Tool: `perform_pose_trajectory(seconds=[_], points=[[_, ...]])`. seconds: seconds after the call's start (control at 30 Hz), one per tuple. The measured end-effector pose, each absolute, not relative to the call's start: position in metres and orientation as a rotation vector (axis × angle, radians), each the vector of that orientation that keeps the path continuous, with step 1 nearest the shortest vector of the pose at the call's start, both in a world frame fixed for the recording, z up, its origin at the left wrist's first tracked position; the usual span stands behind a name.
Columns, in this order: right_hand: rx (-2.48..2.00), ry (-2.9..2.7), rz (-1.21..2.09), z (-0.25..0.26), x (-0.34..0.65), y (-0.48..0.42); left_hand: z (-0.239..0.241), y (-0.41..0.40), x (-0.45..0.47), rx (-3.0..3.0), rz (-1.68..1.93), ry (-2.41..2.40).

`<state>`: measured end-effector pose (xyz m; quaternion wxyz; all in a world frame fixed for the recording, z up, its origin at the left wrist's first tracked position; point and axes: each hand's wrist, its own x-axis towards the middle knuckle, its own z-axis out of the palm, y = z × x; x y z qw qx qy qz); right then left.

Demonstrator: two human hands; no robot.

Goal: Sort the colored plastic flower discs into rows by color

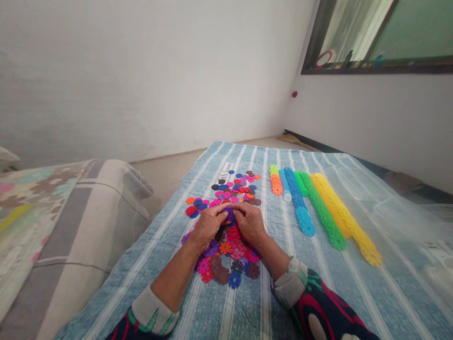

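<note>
Between my two hands is a purple snowflake disc (229,215), pinched from both sides over the pile. My left hand (209,224) has its thumb and fingers closed on the disc's left side. On its right side, my right hand (249,221) grips it with the fingertips. Whether one disc or several are held together, I cannot tell. Beneath and around my hands lie loose notched discs (238,250) in red, pink, purple, orange, brown, blue and black. A smaller cluster of orange, red and blue discs (195,207) sits left of my hands.
Rows of overlapping discs lie to the right: yellow (339,208), green (320,212), blue (299,200) and a short yellow-orange one (276,182). Clear plastic containers (399,212) stand at the right edge. A striped cloth (141,283) covers the table; a covered bed or seat (88,212) is at left.
</note>
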<state>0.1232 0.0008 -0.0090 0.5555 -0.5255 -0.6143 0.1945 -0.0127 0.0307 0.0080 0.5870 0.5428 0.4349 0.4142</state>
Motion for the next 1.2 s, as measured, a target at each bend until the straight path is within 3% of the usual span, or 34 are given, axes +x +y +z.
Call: perform_pose_trajectory(seconds=[0.33, 0.83, 1.2], points=[[-1.262, -1.340, 0.518, -0.014, 0.132, 0.006, 0.012, 0.040, -0.021, 1.061, 1.230, 1.115], [-1.322, -1.328, 0.493, -0.013, 0.139, 0.004, 0.009, 0.043, -0.023, 0.988, 1.275, 1.138], [-1.342, -1.926, 0.289, -0.005, 0.142, 0.002, 0.008, 0.042, -0.024, 1.022, 1.258, 1.149]])
